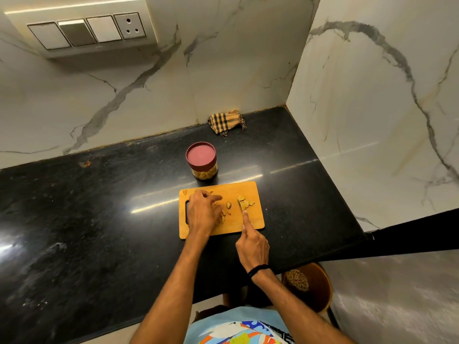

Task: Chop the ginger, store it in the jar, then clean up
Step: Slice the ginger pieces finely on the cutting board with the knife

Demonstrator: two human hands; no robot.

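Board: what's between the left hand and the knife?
Head view: a few loose ginger pieces lie on the board between left hand and knife.

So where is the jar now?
The jar stands on the black counter, centre of the head view, just behind the cutting board; the checked cloth lies farther back against the wall.

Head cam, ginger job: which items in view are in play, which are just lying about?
In play: ginger pieces, knife in right hand, cutting board, lidded jar, checked cloth (probably clean-up).
Lying about: wall switch panel, stool below counter.
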